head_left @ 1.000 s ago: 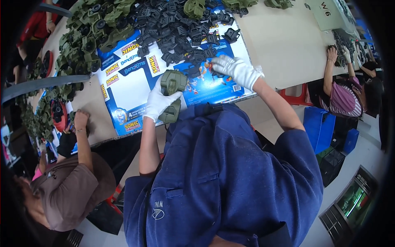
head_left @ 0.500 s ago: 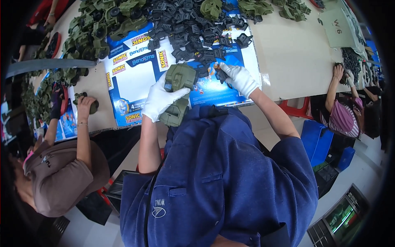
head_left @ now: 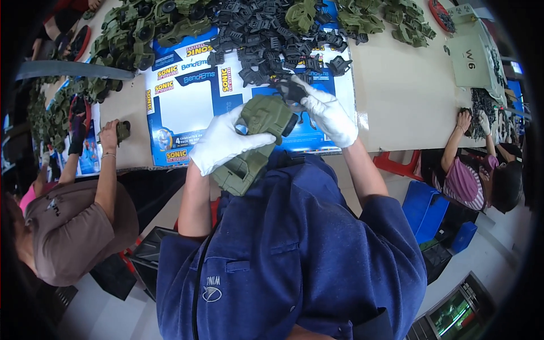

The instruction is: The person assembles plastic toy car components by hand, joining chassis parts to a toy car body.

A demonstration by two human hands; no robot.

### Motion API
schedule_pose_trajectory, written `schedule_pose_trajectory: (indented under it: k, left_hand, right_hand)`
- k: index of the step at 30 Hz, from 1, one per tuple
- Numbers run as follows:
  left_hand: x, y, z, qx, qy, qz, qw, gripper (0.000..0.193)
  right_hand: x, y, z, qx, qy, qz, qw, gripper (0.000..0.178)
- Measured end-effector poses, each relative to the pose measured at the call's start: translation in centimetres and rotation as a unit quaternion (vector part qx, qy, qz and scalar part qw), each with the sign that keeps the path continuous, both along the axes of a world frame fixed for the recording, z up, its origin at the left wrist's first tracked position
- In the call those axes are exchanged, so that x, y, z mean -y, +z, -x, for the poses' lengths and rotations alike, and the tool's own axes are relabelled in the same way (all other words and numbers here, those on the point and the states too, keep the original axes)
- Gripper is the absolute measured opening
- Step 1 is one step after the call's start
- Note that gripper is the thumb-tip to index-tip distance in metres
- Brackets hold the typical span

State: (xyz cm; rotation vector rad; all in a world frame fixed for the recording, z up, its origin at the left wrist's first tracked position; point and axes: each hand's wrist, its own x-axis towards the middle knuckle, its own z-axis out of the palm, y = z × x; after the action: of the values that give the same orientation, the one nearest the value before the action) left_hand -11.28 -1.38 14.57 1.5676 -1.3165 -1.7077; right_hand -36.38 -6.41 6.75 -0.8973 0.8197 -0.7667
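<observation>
My left hand (head_left: pixel 220 143), in a white glove, is closed around an olive-green toy vehicle (head_left: pixel 262 116) in front of my chest. The vehicle is tilted, and a black wheel shows on its right side. Just beyond it, my gloved right hand (head_left: pixel 331 118) pinches a small black plastic part (head_left: pixel 292 90) between thumb and fingers. That part is close to the vehicle's far end; whether they touch I cannot tell. A heap of similar black plastic parts (head_left: pixel 255 37) lies past both hands.
Printed blue-and-white sheets (head_left: pixel 192 113) cover the table under my hands. Green toy vehicles (head_left: pixel 133 34) are piled at the far left, green parts (head_left: pixel 360 20) at the far right. A box (head_left: pixel 476 54) stands farther right. Co-workers handle parts on both sides; blue crates (head_left: pixel 419 209) stand below.
My left hand has brought the toy vehicle nearer my body and tilted it to the right. My right hand has turned, and the black part shows more plainly near the vehicle.
</observation>
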Motion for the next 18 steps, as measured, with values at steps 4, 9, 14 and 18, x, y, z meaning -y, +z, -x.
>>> schedule_pose_trajectory:
  k: [4,9,14,18]
  left_hand:
    - [0.2,0.9,1.2,-0.007,-0.018,-0.016,1.000,0.066]
    - [0.4,1.8,2.1,-0.023,0.008,-0.085,0.996,0.062]
    - [0.1,1.3,2.1,-0.037,0.004,-0.076,0.996,0.059]
    - [0.0,1.7,2.1,-0.027,-0.002,-0.090,0.996,0.059]
  right_hand:
    - [-0.3,-0.8,0.0,0.153,0.024,-0.058,0.986,0.054]
    - [-0.5,-0.8,-0.1,0.165,0.028,-0.040,0.985,0.055]
    - [-0.6,-0.5,0.1,0.142,0.041,-0.016,0.989,0.051]
    - [-0.6,-0.4,0.5,0.138,0.054,-0.009,0.989,0.051]
